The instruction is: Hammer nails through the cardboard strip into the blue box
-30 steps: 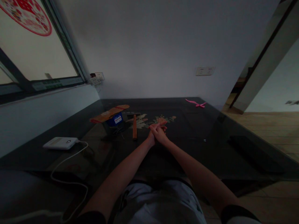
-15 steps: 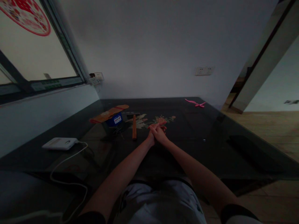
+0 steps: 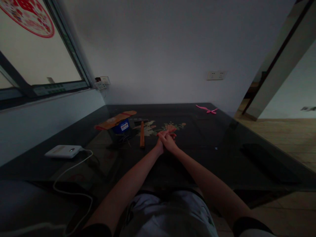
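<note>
My left hand [image 3: 160, 144] and my right hand [image 3: 169, 142] are clasped together over the dark glossy table [image 3: 197, 158]. Their fingers look folded into each other, and no object shows in them; the palms are hidden. Just beyond lies a printed flower pattern [image 3: 170, 127] on the tabletop. Left of the hands is a narrow wooden stick [image 3: 142, 135], the nearest loose item. Farther left a blue box [image 3: 121, 127] with a white label stands under a flat orange-brown piece [image 3: 116, 120].
A white power bank [image 3: 64, 151] with a white cable [image 3: 71, 168] lies at the left; the cable hangs over the front edge. A pink ribbon [image 3: 208, 110] is at the back right, and a dark flat object [image 3: 269, 163] at the right. A wall [image 3: 158, 72] borders the back.
</note>
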`<state>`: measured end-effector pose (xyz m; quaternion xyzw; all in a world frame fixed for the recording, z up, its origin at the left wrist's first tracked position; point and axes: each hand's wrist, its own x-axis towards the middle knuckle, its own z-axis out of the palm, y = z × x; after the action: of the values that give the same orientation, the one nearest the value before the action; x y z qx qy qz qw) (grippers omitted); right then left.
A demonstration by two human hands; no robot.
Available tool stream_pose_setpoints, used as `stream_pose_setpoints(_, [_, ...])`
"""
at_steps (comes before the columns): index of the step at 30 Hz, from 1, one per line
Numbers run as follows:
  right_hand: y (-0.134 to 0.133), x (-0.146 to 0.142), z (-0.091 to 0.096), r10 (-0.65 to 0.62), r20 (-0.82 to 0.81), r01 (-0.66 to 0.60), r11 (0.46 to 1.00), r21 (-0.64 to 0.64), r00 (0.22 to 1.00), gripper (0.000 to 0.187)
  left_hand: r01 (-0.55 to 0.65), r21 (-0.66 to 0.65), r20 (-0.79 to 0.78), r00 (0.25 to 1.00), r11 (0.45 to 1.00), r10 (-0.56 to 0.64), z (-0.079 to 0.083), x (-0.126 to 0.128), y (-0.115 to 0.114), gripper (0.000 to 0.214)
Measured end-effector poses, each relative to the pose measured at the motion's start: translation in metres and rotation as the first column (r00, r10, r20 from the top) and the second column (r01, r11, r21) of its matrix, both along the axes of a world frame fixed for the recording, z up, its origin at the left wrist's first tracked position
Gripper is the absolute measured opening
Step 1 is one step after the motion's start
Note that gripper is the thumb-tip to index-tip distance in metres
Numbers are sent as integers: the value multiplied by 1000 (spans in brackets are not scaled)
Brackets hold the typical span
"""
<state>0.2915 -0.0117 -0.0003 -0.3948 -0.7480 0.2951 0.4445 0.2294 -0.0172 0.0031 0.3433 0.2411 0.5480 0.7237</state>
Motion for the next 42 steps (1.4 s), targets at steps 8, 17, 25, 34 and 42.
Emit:
stream_pose_setpoints(8, [-1, 1, 1, -9, 15, 9, 1000, -7, 1000, 38, 3, 39, -8, 1000, 999, -2, -4, 0, 3, 43])
stream_pose_setpoints(17, [1, 1, -1, -9, 10, 9, 1000, -15, 1000, 37, 0, 34, -17, 1000, 999, 0, 3, 1, -3, 43])
stream_pose_setpoints(25, [0, 0, -1, -10, 4, 10, 1000, -9, 1000, 36, 22, 47, 4, 1000, 999, -22, -3, -1, 2, 43])
stream_pose_setpoints(34, [1, 0, -2, -12, 4, 12, 1000, 0, 1000, 36, 19, 45, 4, 1000, 999, -19, -3, -1, 1, 42])
stream_pose_setpoints(42, [2, 0, -2, -8, -2, 8, 1000, 4, 1000, 37, 25, 57, -4, 1000, 998, -25, -4, 0, 4, 45])
